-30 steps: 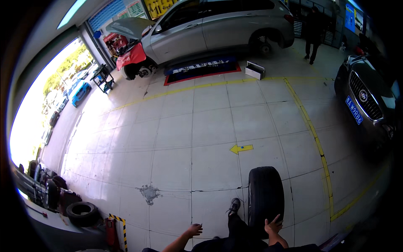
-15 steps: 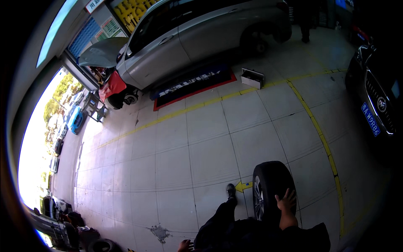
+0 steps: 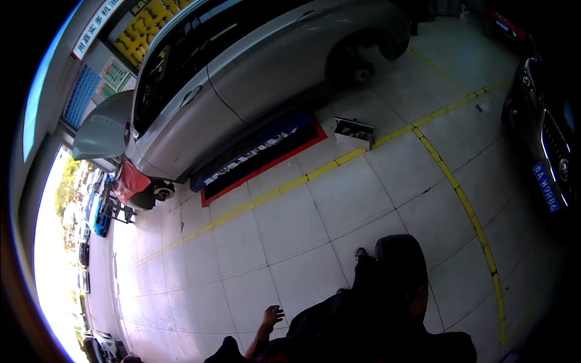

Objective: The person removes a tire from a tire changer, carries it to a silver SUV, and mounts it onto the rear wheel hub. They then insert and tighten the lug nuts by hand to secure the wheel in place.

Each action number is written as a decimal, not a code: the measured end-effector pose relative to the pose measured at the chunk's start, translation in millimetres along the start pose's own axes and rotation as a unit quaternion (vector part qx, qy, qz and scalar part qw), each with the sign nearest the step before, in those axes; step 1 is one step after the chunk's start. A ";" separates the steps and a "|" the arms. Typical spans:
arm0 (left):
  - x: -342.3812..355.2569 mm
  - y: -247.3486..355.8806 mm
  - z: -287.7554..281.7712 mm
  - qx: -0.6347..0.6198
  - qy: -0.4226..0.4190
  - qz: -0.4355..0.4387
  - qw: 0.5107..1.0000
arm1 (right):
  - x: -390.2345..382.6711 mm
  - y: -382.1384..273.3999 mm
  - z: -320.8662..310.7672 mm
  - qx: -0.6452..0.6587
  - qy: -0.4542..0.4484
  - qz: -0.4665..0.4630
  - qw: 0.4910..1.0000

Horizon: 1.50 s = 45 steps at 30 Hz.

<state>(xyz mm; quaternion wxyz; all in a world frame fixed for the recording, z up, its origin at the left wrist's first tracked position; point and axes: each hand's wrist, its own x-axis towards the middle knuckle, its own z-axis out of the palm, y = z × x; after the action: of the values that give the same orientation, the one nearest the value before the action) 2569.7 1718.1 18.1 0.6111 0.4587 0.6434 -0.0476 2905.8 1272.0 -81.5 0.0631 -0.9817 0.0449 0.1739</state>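
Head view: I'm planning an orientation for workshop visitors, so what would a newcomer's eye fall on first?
First, probably the gray car across the top, its hood raised and the wheels off on the visible side. Next, the upright black tire at the lower right of center, with the person's right hand in shadow at it. The bright yellow floor line running down the right also stands out.

Tyre (image 3: 402,251): black. Large car (image 3: 260,85): silver-grey body; windows (image 3: 254,18) near-black. Cloth (image 3: 131,181) at its front: red. Long floor panel (image 3: 275,151): dark blue, white lettering, red border. Floor (image 3: 296,212): pale grey, dark grid of joints. Floor line (image 3: 448,175): yellow, thin dark breaks. Second car (image 3: 521,112): black; number plate (image 3: 544,186) blue. Tool board (image 3: 145,33): yellow. Wall panel (image 3: 80,95): blue. Box (image 3: 352,142): pale grey. Trousers (image 3: 365,275): black.
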 end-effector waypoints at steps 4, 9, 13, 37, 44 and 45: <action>80.7 179.5 52.8 -0.047 0.007 0.048 0.998 | 180.2 -137.9 -29.3 0.028 -0.086 0.065 0.994; 172.3 379.8 135.4 0.125 -0.073 0.003 0.990 | 450.2 -245.1 -101.6 0.064 -0.162 0.028 0.984; 210.6 502.9 206.4 0.067 0.021 0.086 0.994 | 470.2 -289.3 -141.2 -0.016 -0.074 0.066 0.995; 469.6 1075.2 536.5 0.186 -0.144 0.099 0.967 | 939.3 -517.2 -241.4 0.096 -0.053 0.208 0.972; 436.7 1088.8 574.6 0.279 -0.136 0.018 0.950 | 1219.5 -591.0 -325.4 0.384 -0.092 0.092 0.914; 432.1 1086.8 572.8 0.273 -0.124 0.012 0.954 | 1228.6 -599.4 -327.0 0.347 -0.122 0.107 0.924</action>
<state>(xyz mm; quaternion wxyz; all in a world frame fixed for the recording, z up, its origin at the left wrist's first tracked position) 3772.1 2216.5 59.7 0.5381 0.6059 0.5196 -0.2709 4230.9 1737.3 -138.4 0.3863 -0.8589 0.1989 0.2710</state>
